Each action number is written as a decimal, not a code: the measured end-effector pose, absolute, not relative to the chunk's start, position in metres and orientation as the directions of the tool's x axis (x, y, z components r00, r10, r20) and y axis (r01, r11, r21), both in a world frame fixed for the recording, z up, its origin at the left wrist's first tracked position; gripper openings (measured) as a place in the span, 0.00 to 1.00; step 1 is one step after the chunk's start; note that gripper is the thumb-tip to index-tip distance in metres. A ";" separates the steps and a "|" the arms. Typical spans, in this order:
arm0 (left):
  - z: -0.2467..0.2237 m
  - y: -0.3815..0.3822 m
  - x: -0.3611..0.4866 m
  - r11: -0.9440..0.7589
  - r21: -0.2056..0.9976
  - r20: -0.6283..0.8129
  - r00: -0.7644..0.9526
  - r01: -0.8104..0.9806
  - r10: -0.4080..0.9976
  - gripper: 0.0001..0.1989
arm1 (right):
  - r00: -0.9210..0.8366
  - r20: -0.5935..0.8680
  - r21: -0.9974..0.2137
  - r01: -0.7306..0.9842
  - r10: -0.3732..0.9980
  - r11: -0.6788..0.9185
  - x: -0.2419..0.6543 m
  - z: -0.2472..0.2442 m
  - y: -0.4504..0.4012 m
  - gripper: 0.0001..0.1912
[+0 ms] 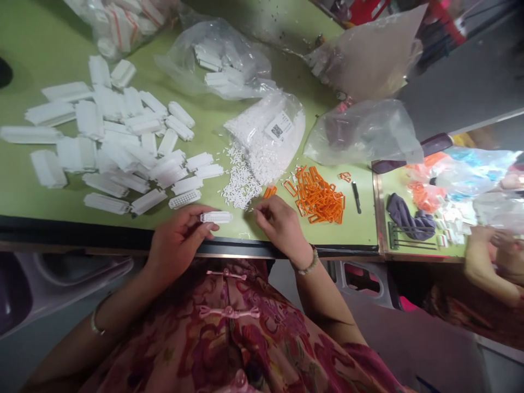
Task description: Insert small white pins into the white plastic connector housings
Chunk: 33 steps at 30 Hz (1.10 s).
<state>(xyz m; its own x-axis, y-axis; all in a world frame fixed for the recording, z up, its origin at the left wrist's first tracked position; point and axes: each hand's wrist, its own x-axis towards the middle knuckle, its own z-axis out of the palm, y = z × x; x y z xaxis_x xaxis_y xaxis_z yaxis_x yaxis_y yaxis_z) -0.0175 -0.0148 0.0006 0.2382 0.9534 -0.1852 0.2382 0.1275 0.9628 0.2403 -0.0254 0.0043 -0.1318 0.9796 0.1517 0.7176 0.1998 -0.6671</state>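
Note:
Near the table's front edge, my left hand (180, 234) grips a white plastic connector housing (218, 217) with rows of small holes. My right hand (282, 224) is closed, thumb and forefinger pinched at the edge of a heap of tiny white plastic pieces (241, 183). Whatever sits between those fingertips is too small to make out. Just behind the left hand lies another perforated white housing (185, 199). Orange rectangular plastic frames (321, 196) are piled to the right of my right hand.
Many white housings (118, 139) spread over the left. A labelled bag of white pieces (272, 134) and other clear bags (221, 57) stand behind. A black-handled tool (356, 197) lies right of the orange pile. Another person's hands (491, 245) work at the neighbouring table.

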 end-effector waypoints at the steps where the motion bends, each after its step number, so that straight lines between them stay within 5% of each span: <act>1: 0.001 -0.015 -0.016 0.133 0.968 -0.186 0.254 0.213 0.949 0.14 | -0.128 0.149 -0.714 0.672 0.980 0.196 0.237 0.010 -0.028 0.07; 8: -0.010 -0.018 -0.012 0.105 0.981 -0.142 0.239 0.161 0.960 0.16 | -0.299 0.146 -0.818 0.500 0.943 0.285 0.198 0.033 -0.028 0.07; 20: -0.016 -0.023 -0.013 -0.061 0.934 -0.031 0.249 0.353 0.968 0.15 | -0.357 -0.059 -0.650 0.723 0.932 0.235 0.187 0.044 -0.021 0.08; 33: -0.016 -0.023 -0.014 -0.205 0.885 0.061 0.332 0.418 0.941 0.15 | -0.352 -0.079 -0.695 0.690 0.933 0.202 0.190 0.043 -0.025 0.09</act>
